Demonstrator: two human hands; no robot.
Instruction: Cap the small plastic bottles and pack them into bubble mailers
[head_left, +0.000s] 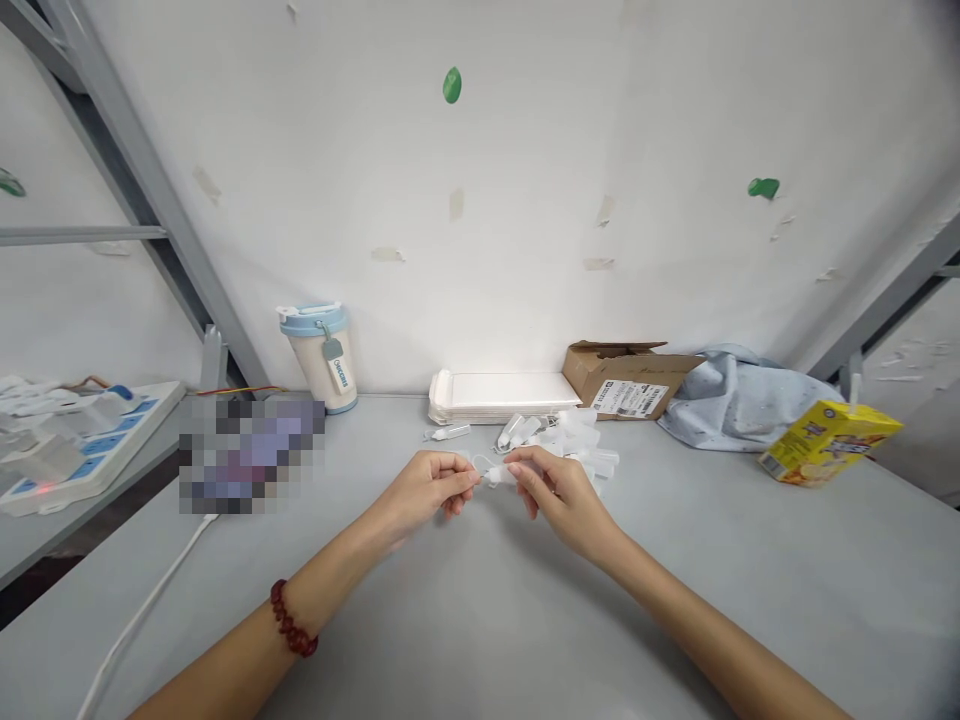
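My right hand pinches a small white plastic bottle between thumb and fingertips, its narrow end pointing left. My left hand is closed in a pinch right at that narrow end; whatever sits between its fingertips is too small to name. A thin white loop curves up by the bottle's end. Just behind my right hand lies a loose pile of similar white translucent bottles. One more small clear-and-white piece lies beyond my left hand.
Along the wall stand a cream tumbler, a stack of flat white packages and an open cardboard box. Grey-blue cloth and a yellow carton are at right. A white cable and power strip are at left.
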